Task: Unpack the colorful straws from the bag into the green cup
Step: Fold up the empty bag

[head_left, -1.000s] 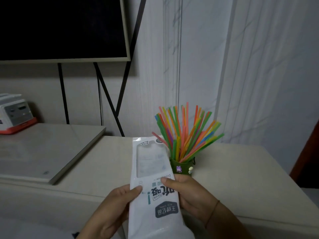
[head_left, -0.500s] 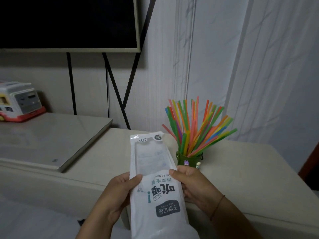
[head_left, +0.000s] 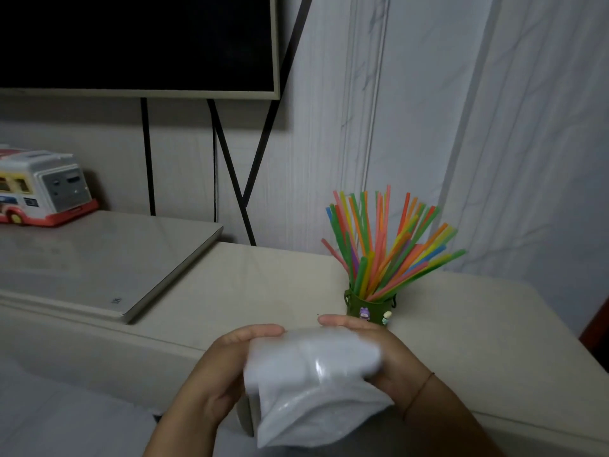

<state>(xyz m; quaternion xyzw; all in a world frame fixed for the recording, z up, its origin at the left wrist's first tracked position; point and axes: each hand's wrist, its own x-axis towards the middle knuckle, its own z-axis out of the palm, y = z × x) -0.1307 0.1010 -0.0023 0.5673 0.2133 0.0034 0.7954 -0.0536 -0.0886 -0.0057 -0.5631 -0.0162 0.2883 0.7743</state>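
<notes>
Curling round the bunched white bag (head_left: 313, 374) from either side, left hand (head_left: 224, 371) and right hand (head_left: 392, 357) hold it in a closed grip. Just beyond, colorful straws (head_left: 385, 249) fan from the green cup (head_left: 369, 303) on the desk (head_left: 230, 285); unpacking looks done, with only the seemingly empty bag left to set aside.

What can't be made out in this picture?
Head view throughout.
Bag: motion-blurred, so its print is unreadable and its contents unseen.
Green cup: base hidden behind the right hand.
Toy bus: cut off by the left edge.
Left hand: fingers hidden behind the bag.
</notes>
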